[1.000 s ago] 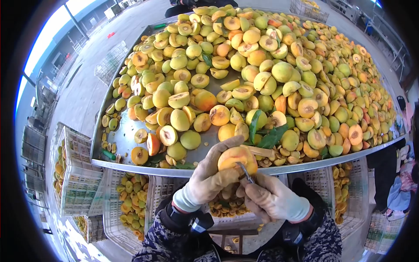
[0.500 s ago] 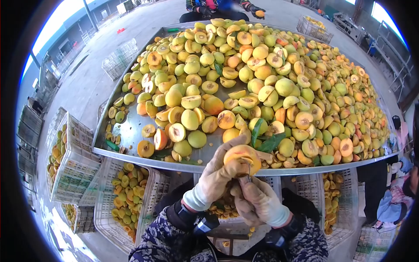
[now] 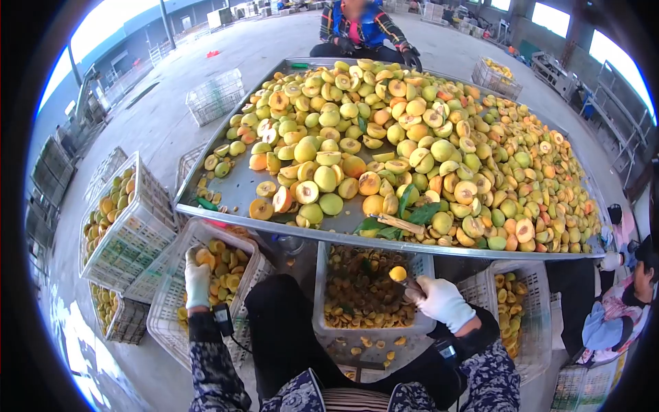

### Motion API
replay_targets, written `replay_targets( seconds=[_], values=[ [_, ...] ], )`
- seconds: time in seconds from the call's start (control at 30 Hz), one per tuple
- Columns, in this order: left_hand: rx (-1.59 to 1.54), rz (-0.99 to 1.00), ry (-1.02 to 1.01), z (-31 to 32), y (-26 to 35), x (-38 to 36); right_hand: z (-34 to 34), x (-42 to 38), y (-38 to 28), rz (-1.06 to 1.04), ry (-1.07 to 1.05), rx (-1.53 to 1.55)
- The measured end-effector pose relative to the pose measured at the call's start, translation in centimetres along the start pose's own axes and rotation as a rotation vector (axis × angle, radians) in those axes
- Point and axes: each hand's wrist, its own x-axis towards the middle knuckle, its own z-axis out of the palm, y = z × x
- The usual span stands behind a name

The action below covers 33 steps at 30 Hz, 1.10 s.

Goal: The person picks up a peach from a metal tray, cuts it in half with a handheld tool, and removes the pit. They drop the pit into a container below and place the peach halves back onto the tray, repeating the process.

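My left hand, gloved, is over the white crate at the lower left, its fingers at a peach half. Pitted halves fill that crate. My right hand, also gloved, is closed round the handle of a small tool. A yellow-orange piece sits at the tool's tip, above a grey bin of pits and scraps. Halved and whole fruit lies heaped on the metal table in front of me.
A wooden-handled tool lies at the table's near edge. Fruit crates stack at the left; another crate stands at the right. One person sits across the table, another at the right.
Both hands have parted from the fruit they held together. My left hand has moved down-left to the crate, my right hand slightly right with the tool. The view has tilted up.
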Motion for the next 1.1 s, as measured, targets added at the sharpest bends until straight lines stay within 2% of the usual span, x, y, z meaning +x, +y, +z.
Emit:
replay_targets(
  seconds=[0.03, 0.07, 0.13, 0.2, 0.27, 0.3, 0.33, 0.4, 0.43, 0.47, 0.5, 0.6, 0.63, 0.67, 0.7, 0.73, 0.8, 0.83, 0.87, 0.9, 0.93, 1.0, 1.07, 1.1],
  values=[
    [0.446, 0.035, 0.039, -0.8, 0.7, -0.1, -0.7, -0.2, 0.0, -0.040, -0.018, 0.032],
    [0.828, 0.004, 0.165, 0.3, 1.1, -0.3, -0.6, -0.3, 0.2, -0.051, -0.016, 0.038],
    [0.593, 0.208, 0.116, 3.1, 7.2, -0.8, -0.7, -0.1, 0.7, -0.024, 0.146, 0.218],
    [0.371, 0.343, -0.101, 8.3, 15.0, -1.6, -1.4, 0.3, 0.4, 0.010, 0.153, 0.265],
    [0.378, 0.471, -0.394, 14.3, 20.7, -3.0, -1.6, 1.2, 0.7, -0.156, 0.350, 0.121],
    [0.488, 0.569, -0.477, 17.3, 21.8, -2.9, -2.1, 1.6, 0.4, -0.168, 0.370, 0.121],
    [0.599, 0.667, -0.559, 20.2, 21.9, -2.6, -3.6, 2.2, 0.1, -0.107, 0.489, 0.204],
    [0.946, 0.709, -0.387, 26.7, 20.4, -1.7, -4.6, 4.4, 2.6, -0.065, 0.544, 0.128],
    [0.933, 0.719, -0.394, 29.0, 19.4, -0.6, -5.3, 5.7, 3.8, 0.014, 0.531, -0.007],
    [1.051, 0.676, -0.381, 31.0, 18.4, 0.4, -5.9, 6.8, 5.1, 0.117, 0.470, -0.092],
    [1.172, 0.626, -0.367, 32.3, 17.9, 1.2, -6.0, 8.1, 6.7, 0.068, 0.514, -0.162],
    [1.049, 0.539, -0.639, 30.2, 21.0, 2.2, -6.3, 10.3, 4.6, -0.106, 0.661, -0.280],
    [1.054, 0.536, -0.641, 29.1, 22.3, 1.5, -5.7, 11.1, 3.9, -0.177, 0.541, -0.214],
    [0.675, 0.392, -0.723, 27.9, 23.4, 0.7, -4.6, 11.9, 3.4, -0.285, 0.444, -0.138],
    [0.295, 0.245, -0.779, 27.5, 23.6, 0.0, -2.9, 12.7, 2.9, -0.280, 0.409, -0.207],
    [-0.286, 0.110, -0.911, 27.8, 23.2, -1.1, -1.3, 13.5, 2.4, -0.276, 0.373, -0.276],
    [-1.038, -0.306, -1.104, 27.4, 23.5, -3.5, 0.2, 15.1, 1.6, -0.129, 0.203, -0.394],
    [-1.041, -0.307, -1.105, 27.5, 23.6, -4.1, 0.1, 15.3, 1.6, -0.135, 0.159, -0.393],
    [-1.194, -0.370, -1.163, 27.7, 23.6, -4.6, -0.2, 15.0, 1.6, -0.132, 0.153, -0.396],
    [-1.348, -0.439, -1.215, 27.9, 23.5, -4.9, -1.2, 13.9, 1.2, -0.100, 0.251, -0.182],
    [-1.355, -0.450, -1.212, 27.9, 23.6, -5.2, -2.0, 13.0, 0.8, -0.067, 0.344, 0.030],
    [-1.373, -0.453, -1.152, 28.3, 23.4, -5.4, -1.7, 11.0, 0.9, -0.197, 0.571, 0.225],
    [-1.419, -0.450, -1.179, 29.0, 22.6, -5.4, -1.8, 9.3, -0.2, 0.159, 0.225, 1.027],
    [-1.351, -0.425, -1.131, 29.4, 22.6, -5.6, -2.1, 8.9, -0.8, 0.104, 0.203, 0.981]
  ],
)
